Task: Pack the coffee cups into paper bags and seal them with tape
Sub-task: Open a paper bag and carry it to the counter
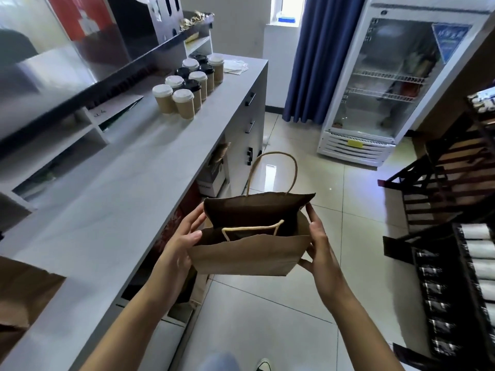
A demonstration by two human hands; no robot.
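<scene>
Over the floor, just off the counter's point(112, 199) near edge, a bag point(249, 253) is held open in the air, mouth up; nothing shows inside but its near handle, folded in. Left hand point(179, 242) grips the bag's left side, thumb on the front panel and fingers point(197, 214) curled at the back. Right hand point(320, 245) pinches the right side likewise. Cups point(187, 84) with white and black lids stand clustered toward the counter's far end, well apart from both hands.
</scene>
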